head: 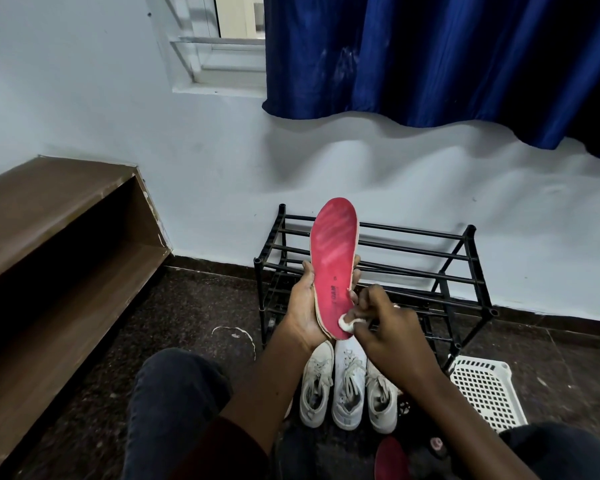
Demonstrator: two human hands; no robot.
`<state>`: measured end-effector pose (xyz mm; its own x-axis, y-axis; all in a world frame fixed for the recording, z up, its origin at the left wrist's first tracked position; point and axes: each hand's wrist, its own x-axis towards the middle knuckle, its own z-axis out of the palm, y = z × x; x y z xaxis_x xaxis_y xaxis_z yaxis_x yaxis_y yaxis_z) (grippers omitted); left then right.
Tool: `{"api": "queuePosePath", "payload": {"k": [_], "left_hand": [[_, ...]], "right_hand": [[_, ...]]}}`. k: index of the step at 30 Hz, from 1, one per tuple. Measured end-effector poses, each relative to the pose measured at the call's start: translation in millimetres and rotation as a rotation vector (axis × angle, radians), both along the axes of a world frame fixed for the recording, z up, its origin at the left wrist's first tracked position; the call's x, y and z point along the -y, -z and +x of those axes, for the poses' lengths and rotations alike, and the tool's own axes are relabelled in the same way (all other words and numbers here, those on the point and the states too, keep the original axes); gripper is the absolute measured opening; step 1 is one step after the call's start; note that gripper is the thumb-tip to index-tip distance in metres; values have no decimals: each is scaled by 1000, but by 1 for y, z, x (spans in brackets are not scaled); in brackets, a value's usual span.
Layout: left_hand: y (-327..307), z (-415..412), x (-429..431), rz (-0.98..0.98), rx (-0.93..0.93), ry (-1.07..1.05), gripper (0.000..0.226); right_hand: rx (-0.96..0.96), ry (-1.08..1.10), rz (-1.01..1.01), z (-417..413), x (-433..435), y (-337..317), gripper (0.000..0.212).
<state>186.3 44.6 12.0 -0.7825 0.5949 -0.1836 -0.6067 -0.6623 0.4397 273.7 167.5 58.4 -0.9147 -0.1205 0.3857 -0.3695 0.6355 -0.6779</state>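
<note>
In the head view, the left hand grips the red insole round its heel half. The palm lies under it, the thumb sits on the near edge and the fingertips curl over the far edge. The insole stands nearly upright, toe end up, in the air in front of the black rack and above the white shoes on the floor. The right hand is closed in a pinch on a small white wad, thumb and forefinger bunched round it, and presses it against the insole's heel end. Whether the wad is cotton or cloth cannot be told.

The insole looks light, thin and bendy, so it will probably flex or fold if pressed where nothing backs it. The raised toe half has no support, and rubbing there would likely call for the left hand to slide up behind it. Holding it by the edges with the palm behind, as now, seems the sound way to take it. Its surface looks matt and worn, with pale streaks, so it is unlikely to slip. The wad is soft and tiny, easily dropped from so small a pinch.

A white basket sits at the right, and what may be a second red insole lies at the bottom edge
</note>
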Motion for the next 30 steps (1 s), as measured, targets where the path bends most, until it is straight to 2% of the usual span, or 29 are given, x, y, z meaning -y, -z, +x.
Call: {"api": "queuePosePath", "payload": {"k": [3, 8, 10, 14, 15, 18, 20, 24, 26, 28, 30], "left_hand": [[-3, -1, 0, 22, -9, -35, 78], [-6, -2, 4, 56, 1, -106, 80], [-8, -2, 7, 52, -33, -119, 75], [-21, 4, 8, -2, -58, -121, 74], [-22, 6, 7, -7, -52, -120, 75], [-22, 11, 0, -53, -34, -142, 74], [-20, 13, -2, -51, -11, -141, 67], [-17, 13, 2, -4, 23, -145, 40], [-15, 13, 6, 7, -1, -150, 57], [-16, 13, 7, 37, -13, -119, 62], [-16, 12, 6, 35, -39, -108, 52]], "right_hand": [[-19, 83, -39, 2, 6, 0, 48], [116, -66, -35, 22, 17, 7, 42], [135, -21, -159, 23, 9, -3, 42], [152, 93, -687, 11, -7, -33, 40], [154, 101, -727, 7, -5, -36, 40], [111, 140, -623, -5, 5, -38, 41], [71, 154, -625, -9, 10, -41, 44], [-28, 148, -1021, -15, 8, -54, 42], [-53, 111, -1183, -19, 4, -56, 43], [-36, 101, -1246, -22, 3, -55, 43], [19, 121, -1218, -24, 4, -52, 42]]}}
